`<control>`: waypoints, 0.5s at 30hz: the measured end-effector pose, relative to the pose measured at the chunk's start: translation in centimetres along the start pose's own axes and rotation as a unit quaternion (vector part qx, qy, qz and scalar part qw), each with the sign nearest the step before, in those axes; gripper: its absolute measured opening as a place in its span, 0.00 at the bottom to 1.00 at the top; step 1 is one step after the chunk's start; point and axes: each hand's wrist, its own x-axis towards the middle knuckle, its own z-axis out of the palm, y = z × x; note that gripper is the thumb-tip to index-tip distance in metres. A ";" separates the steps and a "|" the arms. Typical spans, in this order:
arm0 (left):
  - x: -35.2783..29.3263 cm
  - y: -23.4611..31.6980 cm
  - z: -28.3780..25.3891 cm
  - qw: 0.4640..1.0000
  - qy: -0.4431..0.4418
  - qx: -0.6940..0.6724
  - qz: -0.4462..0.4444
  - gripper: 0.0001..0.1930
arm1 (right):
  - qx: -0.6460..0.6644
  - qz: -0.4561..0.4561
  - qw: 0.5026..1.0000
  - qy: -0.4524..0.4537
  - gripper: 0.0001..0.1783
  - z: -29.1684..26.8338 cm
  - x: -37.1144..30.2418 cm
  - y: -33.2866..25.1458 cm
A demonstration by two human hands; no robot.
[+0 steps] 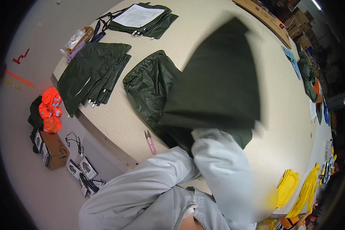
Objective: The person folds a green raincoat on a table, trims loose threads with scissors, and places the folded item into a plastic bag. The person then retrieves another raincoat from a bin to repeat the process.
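Note:
A dark green fabric garment is spread before me, its upper and right edges smeared by motion. Beside it on the left, a glossy crumpled green part lies on the table; I cannot tell whether it belongs to the same garment. My right sleeve, light grey, reaches the garment's lower edge, with the hand hidden behind the cuff and cloth. The left sleeve runs under the lower edge of the dark cloth, and that hand is covered too. Pink-handled thread snips lie close to the left sleeve.
Folded green garments are stacked at the left table edge. Farther back, another green pile carries a paper sheet. Yellow garments lie at right. An orange vest and a cardboard box are beyond the left edge.

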 end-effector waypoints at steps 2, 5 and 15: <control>-0.4 -0.6 -0.2 1.000 -0.011 -0.004 -0.011 0.30 | -0.011 -0.017 0.998 -0.052 0.15 4.0 -0.5 -0.1; -0.7 -0.4 -0.8 1.000 -0.026 -0.014 -0.006 0.30 | 0.023 0.049 0.995 -0.084 0.18 3.0 -3.3 0.7; -10.9 -0.4 -3.9 0.997 -0.040 0.026 0.052 0.30 | 0.235 0.436 0.868 0.044 0.28 1.6 -21.0 12.4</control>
